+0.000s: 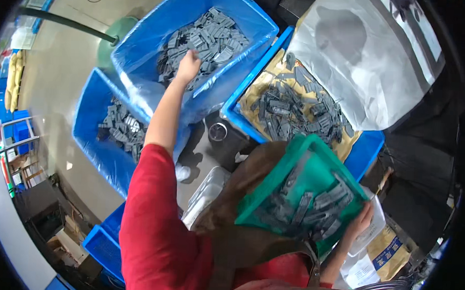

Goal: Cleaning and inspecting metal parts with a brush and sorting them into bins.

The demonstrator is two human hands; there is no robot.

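Note:
My left hand [189, 66] is stretched out over a large blue bin [138, 42] lined with clear plastic film. Its fingers are curled, and whatever they may hold is hidden. Under it lies a heap of small grey plastic parts [216, 33]. Against my body leans a tilted green crate [248, 200] with several dark grey plastic parts [302, 207] inside. My right hand [363, 220] grips this crate by its right side. Ahead of the crate, a blue tray [243, 126] lined with brown paper holds more dark parts [317, 104].
A second lined blue bin [90, 133] with grey parts [122, 124] stands at the left. A white sheet or bag [370, 73] partly covers the blue tray. A clear plastic container [207, 190] sits low in the middle, and a brown paper bag [389, 250] lies at the right.

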